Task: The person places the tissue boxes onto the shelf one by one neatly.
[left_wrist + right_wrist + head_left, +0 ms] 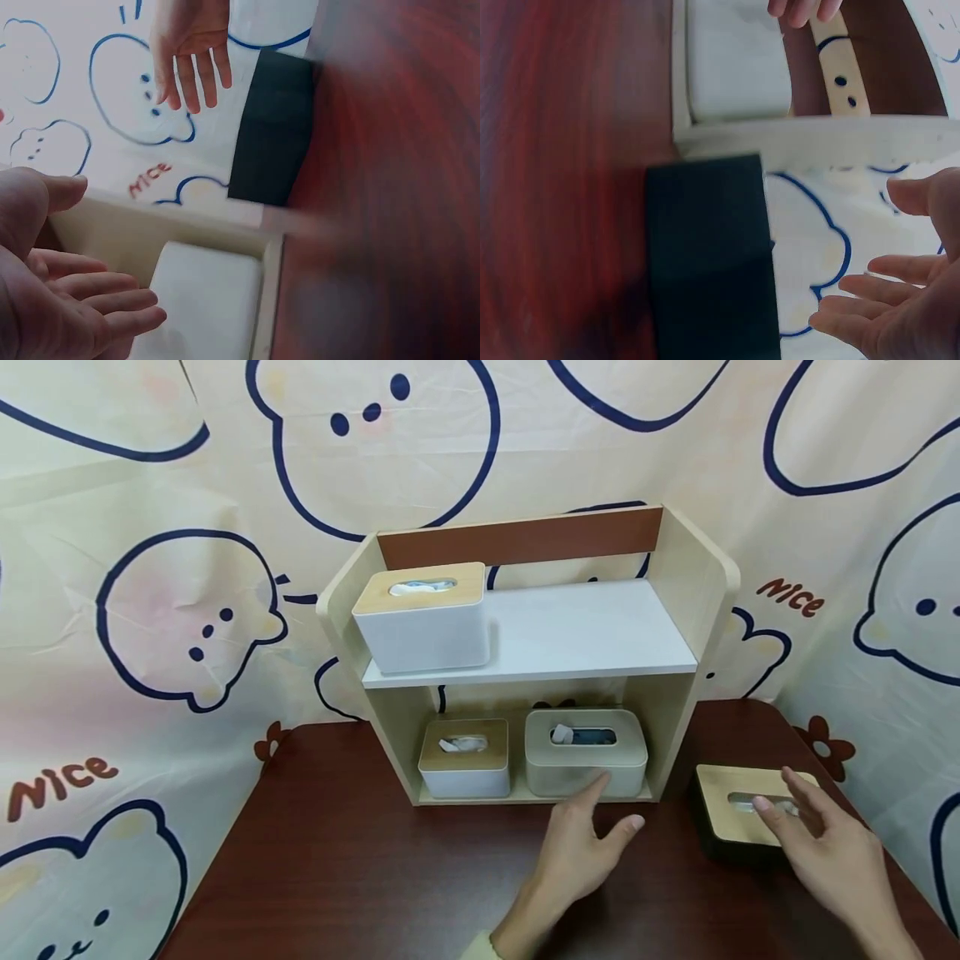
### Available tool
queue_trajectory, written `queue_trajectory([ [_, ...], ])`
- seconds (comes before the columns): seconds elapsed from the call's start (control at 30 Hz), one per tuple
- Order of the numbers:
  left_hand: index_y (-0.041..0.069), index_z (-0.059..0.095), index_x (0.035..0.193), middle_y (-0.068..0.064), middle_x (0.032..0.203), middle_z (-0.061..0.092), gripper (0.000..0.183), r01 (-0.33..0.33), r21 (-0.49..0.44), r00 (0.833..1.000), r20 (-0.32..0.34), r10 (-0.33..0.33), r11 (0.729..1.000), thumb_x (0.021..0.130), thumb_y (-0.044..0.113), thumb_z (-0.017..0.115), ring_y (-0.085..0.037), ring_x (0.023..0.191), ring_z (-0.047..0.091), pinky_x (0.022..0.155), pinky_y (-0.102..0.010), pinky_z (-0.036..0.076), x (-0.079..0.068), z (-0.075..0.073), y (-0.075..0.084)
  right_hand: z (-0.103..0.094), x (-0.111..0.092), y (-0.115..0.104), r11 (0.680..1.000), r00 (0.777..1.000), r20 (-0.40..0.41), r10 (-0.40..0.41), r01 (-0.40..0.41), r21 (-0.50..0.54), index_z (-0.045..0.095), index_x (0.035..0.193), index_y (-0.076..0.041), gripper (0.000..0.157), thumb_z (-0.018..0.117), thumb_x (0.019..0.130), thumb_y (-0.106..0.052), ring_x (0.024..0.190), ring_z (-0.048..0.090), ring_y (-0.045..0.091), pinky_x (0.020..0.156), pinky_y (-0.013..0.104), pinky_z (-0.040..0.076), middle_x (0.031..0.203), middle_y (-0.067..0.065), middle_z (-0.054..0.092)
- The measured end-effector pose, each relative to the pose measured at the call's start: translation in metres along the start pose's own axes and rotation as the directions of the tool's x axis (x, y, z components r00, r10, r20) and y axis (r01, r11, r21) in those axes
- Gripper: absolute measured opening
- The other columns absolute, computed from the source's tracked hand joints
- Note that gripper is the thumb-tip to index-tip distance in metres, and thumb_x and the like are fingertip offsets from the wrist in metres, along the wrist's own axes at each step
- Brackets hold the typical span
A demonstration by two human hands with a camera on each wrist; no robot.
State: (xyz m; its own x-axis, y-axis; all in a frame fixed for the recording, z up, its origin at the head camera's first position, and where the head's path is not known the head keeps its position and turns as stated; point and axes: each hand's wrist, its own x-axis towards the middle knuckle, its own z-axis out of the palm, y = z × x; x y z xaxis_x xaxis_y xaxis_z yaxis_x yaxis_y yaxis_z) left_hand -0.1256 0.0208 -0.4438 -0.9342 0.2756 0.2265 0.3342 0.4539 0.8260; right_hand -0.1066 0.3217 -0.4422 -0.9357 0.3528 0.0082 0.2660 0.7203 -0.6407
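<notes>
My left hand (581, 852) hovers in front of the shelf, fingers stretched out and holding nothing. Its fingertips overlap the front of a pale rounded tissue box (547, 768) on the lower shelf in the head view. Over at the right, my right hand (840, 852) is spread above a black tissue box with a light wooden lid (716, 783) on the table. In the right wrist view the black box (709, 255) stands beside the shelf's side panel, and the right hand (900, 300) shows a gap to it, with nothing gripped.
A two-tier shelf unit (592, 631) stands at the back of the dark wooden table (360, 877). One white tissue box with a wooden lid (423, 635) sits on the upper tier at left, a smaller one (465, 782) below. A cartoon-printed cloth (172, 610) hangs behind.
</notes>
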Motion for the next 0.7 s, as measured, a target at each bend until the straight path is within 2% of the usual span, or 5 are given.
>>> queue_trajectory([
  [0.1, 0.004, 0.053, 0.157, -0.010, 0.158, 0.059, 0.070, 0.017, 0.013, 0.999, 0.034, -0.017, 1.000, 0.102, 0.042, 0.075, -0.024, 0.144, 0.059, 0.117, -0.039, 0.052, -0.001, 0.012, 0.003, -0.004, 0.000, 0.010, 0.998, 0.999, 0.002, 0.045, -0.045, -0.041, 0.024, 0.170, -0.005, 0.092, 0.055, 0.106, -0.063, 0.135, 0.046, 0.067, 0.097, 0.078, 0.046, 0.164, 0.041, 0.031],
  [0.23, 0.004, 0.049, 0.160, -0.009, 0.161, 0.056, 0.077, 0.016, 0.042, 0.997, 0.074, -0.019, 0.999, 0.101, 0.046, 0.074, -0.021, 0.146, 0.057, 0.117, -0.036, 0.052, -0.001, 0.028, 0.006, -0.005, -0.003, 0.026, 0.997, 0.999, -0.030, 0.034, -0.035, -0.062, 0.021, 0.170, -0.002, 0.093, 0.057, 0.107, -0.059, 0.136, 0.041, 0.069, 0.100, 0.080, 0.043, 0.162, 0.044, 0.029],
  [0.43, 0.007, 0.039, 0.166, -0.009, 0.169, 0.045, 0.088, 0.012, 0.092, 0.987, 0.159, -0.027, 0.996, 0.100, 0.053, 0.073, -0.020, 0.153, 0.049, 0.121, -0.034, 0.048, -0.001, 0.046, 0.009, -0.002, -0.003, 0.045, 0.998, 0.997, -0.062, 0.052, -0.054, -0.027, 0.012, 0.169, 0.005, 0.097, 0.058, 0.108, -0.055, 0.150, 0.027, 0.065, 0.114, 0.080, 0.032, 0.167, 0.041, 0.019],
  [0.57, 0.011, 0.031, 0.170, -0.008, 0.175, 0.034, 0.097, 0.057, 0.094, 0.974, 0.212, -0.075, 0.994, 0.098, 0.059, 0.073, -0.024, 0.157, 0.043, 0.123, -0.036, 0.046, 0.001, 0.054, 0.011, -0.002, -0.002, 0.056, 0.989, 0.991, -0.006, 0.133, -0.133, -0.060, 0.001, 0.167, 0.008, 0.106, 0.056, 0.107, -0.059, 0.152, 0.021, 0.066, 0.116, 0.080, 0.029, 0.168, 0.043, 0.010],
  [0.7, 0.011, 0.028, 0.171, -0.007, 0.176, 0.032, 0.100, 0.090, 0.073, 0.968, 0.227, -0.104, 0.993, 0.096, 0.058, 0.076, -0.024, 0.159, 0.040, 0.124, -0.037, 0.045, 0.003, 0.064, 0.015, -0.001, 0.002, 0.064, 0.979, 0.975, 0.086, 0.205, -0.203, -0.034, -0.013, 0.164, 0.007, 0.113, 0.055, 0.106, -0.062, 0.154, 0.017, 0.066, 0.118, 0.078, 0.032, 0.169, 0.042, -0.004],
])
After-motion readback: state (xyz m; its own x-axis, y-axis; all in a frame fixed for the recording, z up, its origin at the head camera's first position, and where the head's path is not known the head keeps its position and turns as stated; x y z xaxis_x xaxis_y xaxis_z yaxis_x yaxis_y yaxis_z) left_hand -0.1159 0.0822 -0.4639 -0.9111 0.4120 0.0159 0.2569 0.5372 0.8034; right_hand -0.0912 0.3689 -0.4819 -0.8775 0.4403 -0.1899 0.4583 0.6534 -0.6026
